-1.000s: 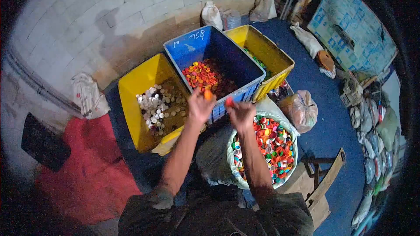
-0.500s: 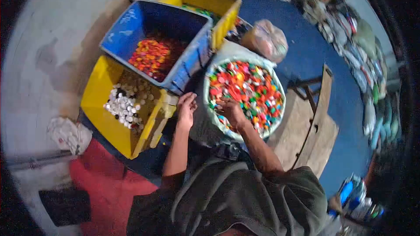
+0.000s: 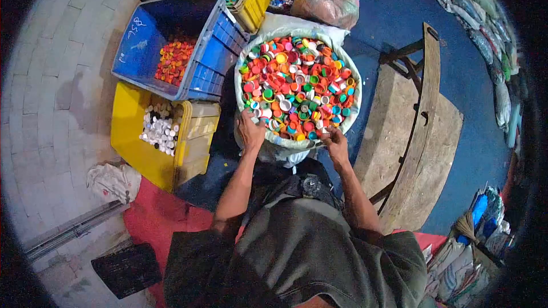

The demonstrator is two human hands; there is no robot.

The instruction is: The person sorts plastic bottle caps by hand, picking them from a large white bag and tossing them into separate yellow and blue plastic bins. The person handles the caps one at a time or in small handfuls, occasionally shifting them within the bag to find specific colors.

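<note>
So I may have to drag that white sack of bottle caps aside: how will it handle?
The sack looks soft-walled, so it would probably sag rather than slide stiffly. It is heaped with caps, so likely heavy; loose ones may spill. Both hands touch its near rim.

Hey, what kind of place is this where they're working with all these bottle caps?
Probably a small recycling or scrap sorting spot. A white sack holds mixed bottle caps, while a blue crate holds red and orange ones and a yellow crate holds white ones. Both hands, left and right, rest at the sack's rim.
</note>
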